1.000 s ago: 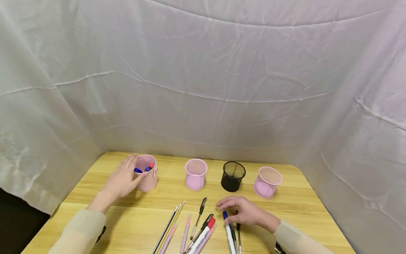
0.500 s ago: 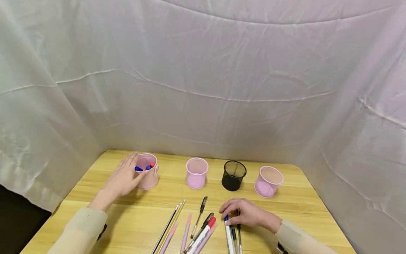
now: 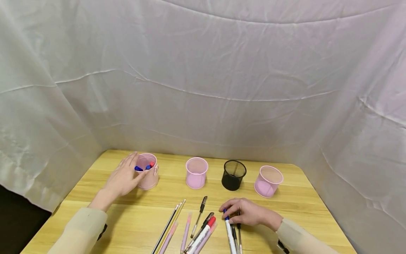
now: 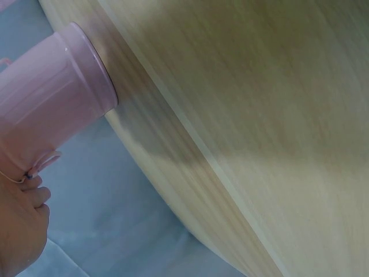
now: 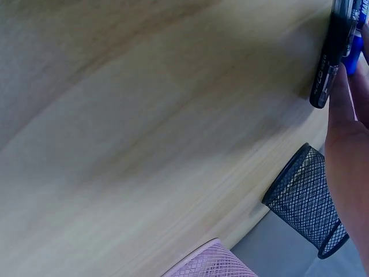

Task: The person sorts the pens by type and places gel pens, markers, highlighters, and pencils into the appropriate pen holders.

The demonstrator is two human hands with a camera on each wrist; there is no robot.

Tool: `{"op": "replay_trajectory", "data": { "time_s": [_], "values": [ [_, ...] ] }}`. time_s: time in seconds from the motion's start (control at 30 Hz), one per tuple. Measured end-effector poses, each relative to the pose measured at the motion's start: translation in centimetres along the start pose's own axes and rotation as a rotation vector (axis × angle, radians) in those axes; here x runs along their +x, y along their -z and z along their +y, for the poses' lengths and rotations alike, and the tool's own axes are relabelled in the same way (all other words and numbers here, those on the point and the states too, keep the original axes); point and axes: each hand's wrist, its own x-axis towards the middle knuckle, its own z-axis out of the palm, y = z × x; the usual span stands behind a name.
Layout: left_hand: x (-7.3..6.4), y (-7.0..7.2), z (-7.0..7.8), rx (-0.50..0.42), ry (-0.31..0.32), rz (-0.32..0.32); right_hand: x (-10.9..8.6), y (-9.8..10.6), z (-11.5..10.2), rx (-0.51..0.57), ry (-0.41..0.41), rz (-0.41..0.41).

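Note:
My left hand holds the leftmost pink pen cup, thumb across its front and fingers at its far left side. Blue-capped markers and a red-capped marker lean inside it. The left wrist view shows this cup's wall up close. At the right, my right hand pinches a white marker by its blue cap. Close beside that marker lie black pens, partly covered by the hand; one black pen cap shows in the right wrist view.
Along the back stand a pink cup, a black mesh cup and another pink cup. Pencils, pink pens, a black pen and a red-capped marker lie at the front middle. Grey cloth walls the table in.
My right hand has shifted slightly right and its fingertips have come together on the marker's blue cap. The left hand stays on its cup.

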Motion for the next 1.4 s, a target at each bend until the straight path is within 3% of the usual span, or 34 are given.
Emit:
{"op": "replay_trajectory", "data": {
  "time_s": [0.5,1.03,1.4],
  "values": [
    [0.0,-0.3,-0.1,-0.007,0.003,0.001,0.6,0.3,0.0,0.069,0.023,-0.005],
    [-0.1,-0.1,0.1,-0.008,0.010,-0.006,2.2,1.1,-0.5,0.098,-0.060,-0.131],
    [-0.1,0.1,0.2,-0.007,0.017,-0.006,2.5,1.4,-0.5,0.171,-0.057,-0.154]
  ]
}}
